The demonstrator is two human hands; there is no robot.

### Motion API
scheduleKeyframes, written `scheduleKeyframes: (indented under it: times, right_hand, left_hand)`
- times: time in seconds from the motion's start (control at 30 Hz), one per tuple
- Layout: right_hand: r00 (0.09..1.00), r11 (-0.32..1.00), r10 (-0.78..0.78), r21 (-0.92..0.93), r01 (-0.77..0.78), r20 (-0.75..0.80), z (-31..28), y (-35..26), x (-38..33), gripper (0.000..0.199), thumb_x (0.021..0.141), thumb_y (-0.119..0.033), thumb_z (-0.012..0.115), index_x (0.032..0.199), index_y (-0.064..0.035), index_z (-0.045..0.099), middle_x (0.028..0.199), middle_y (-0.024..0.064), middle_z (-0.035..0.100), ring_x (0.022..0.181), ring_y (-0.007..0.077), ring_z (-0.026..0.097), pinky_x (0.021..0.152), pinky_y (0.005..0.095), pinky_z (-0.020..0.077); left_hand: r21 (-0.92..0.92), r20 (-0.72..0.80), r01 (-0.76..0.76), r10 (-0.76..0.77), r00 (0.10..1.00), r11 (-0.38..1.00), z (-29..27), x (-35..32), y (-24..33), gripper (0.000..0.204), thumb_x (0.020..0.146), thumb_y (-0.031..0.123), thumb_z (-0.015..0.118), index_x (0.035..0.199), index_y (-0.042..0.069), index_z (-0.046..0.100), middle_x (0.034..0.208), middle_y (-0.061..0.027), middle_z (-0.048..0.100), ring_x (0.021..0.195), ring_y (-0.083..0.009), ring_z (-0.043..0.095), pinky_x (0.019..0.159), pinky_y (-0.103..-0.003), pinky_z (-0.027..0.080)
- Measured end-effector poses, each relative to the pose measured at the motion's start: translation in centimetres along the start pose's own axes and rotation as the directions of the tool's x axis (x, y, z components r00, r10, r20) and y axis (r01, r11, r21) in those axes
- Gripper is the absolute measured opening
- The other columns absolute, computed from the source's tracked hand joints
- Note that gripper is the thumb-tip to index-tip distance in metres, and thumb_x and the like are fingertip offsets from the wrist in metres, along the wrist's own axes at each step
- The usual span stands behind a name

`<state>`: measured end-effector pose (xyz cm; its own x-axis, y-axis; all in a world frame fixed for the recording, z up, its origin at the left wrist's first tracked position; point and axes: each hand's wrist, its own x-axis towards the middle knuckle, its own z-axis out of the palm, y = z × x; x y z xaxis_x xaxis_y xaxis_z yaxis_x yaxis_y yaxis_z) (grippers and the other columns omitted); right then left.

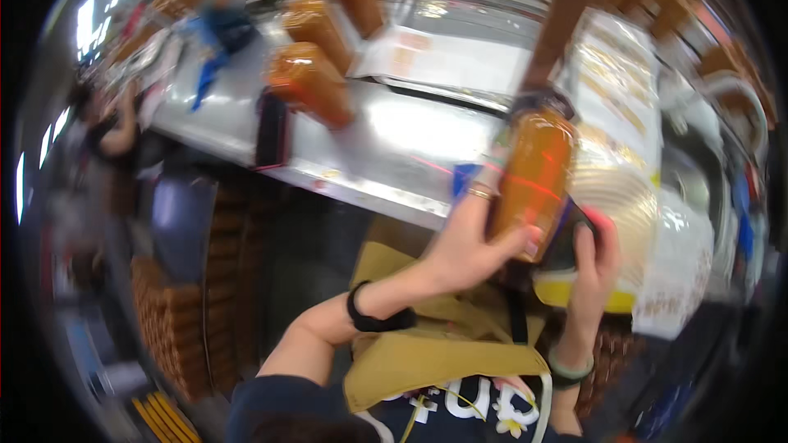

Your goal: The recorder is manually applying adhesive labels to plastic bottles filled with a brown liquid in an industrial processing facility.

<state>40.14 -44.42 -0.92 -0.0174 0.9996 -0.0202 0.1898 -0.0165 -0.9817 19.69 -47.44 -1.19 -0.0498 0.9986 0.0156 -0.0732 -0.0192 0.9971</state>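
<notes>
Here, your left hand [468,250] is wrapping its fingers [480,189] around the back of an orange-filled bottle [533,180], thumb pressing the front, so it is clamped on the lower body. The bottle is standing nearly upright, its long axis tilting slightly right toward the dark cap. Your right hand [593,267] is curling around a dark object [566,250] just below the bottle's base; whether it is touching the bottle is unclear. Beyond, similar bottles [308,82] are lying on a steel counter [394,148].
</notes>
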Motion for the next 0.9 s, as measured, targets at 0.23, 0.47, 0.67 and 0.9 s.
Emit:
scheduleKeyframes:
  times: [0.23, 0.47, 0.67, 0.9]
  right_hand:
    - [0.993, 0.997, -0.073, -0.002, 0.074, 0.094, -0.1, 1.5, 0.8, 0.033, 0.11, -0.016, 0.05, 0.135, 0.0041, 0.059, 0.131, 0.0113, 0.064, 0.121, 0.0197, 0.059, 0.109, 0.0335, 0.0428]
    - [0.992, 0.995, -0.059, 0.084, 0.049, 0.115, -1.0, 2.3, 1.3, 0.034, 0.11, -0.015, 0.051, 0.136, 0.0048, 0.058, 0.133, 0.013, 0.063, 0.122, 0.0197, 0.059, 0.11, 0.0345, 0.0426]
    - [0.989, 0.995, -0.097, 0.007, 0.097, 0.108, -0.2, 2.6, 1.5, 0.034, 0.109, -0.015, 0.052, 0.137, 0.0039, 0.058, 0.133, 0.0128, 0.063, 0.123, 0.0206, 0.059, 0.111, 0.0355, 0.0425]
    - [0.998, 0.996, -0.02, 0.083, 0.015, 0.06, -0.1, 0.2, 0.2, 0.029, 0.108, -0.011, 0.053, 0.132, 0.0037, 0.059, 0.13, 0.0133, 0.063, 0.12, 0.0206, 0.06, 0.107, 0.0349, 0.0451]
  left_hand:
    - [0.121, -0.133, -0.096, 0.111, 0.985, 0.988, 2.0, 1.2, -0.4, 0.092, 0.096, 0.021, 0.071, 0.161, -0.01, 0.014, 0.159, -0.0283, 0.035, 0.151, -0.0349, 0.034, 0.124, -0.04, 0.027]
    - [0.055, -0.098, -0.099, 0.104, 0.99, 0.994, 2.3, 1.0, -1.6, 0.086, 0.101, 0.019, 0.064, 0.161, -0.011, 0.01, 0.164, -0.0275, 0.026, 0.155, -0.0354, 0.025, 0.126, -0.041, 0.021]
    - [0.037, -0.106, -0.118, 0.121, 0.987, 0.992, 2.5, 1.0, -1.7, 0.086, 0.102, 0.019, 0.063, 0.162, -0.01, 0.009, 0.167, -0.0266, 0.022, 0.157, -0.0352, 0.021, 0.127, -0.041, 0.019]
    - [0.087, -0.138, -0.142, 0.153, 0.979, 0.986, 1.7, 0.9, -0.6, 0.088, 0.097, 0.018, 0.069, 0.162, -0.007, 0.016, 0.159, -0.024, 0.035, 0.149, -0.0309, 0.034, 0.123, -0.04, 0.027]
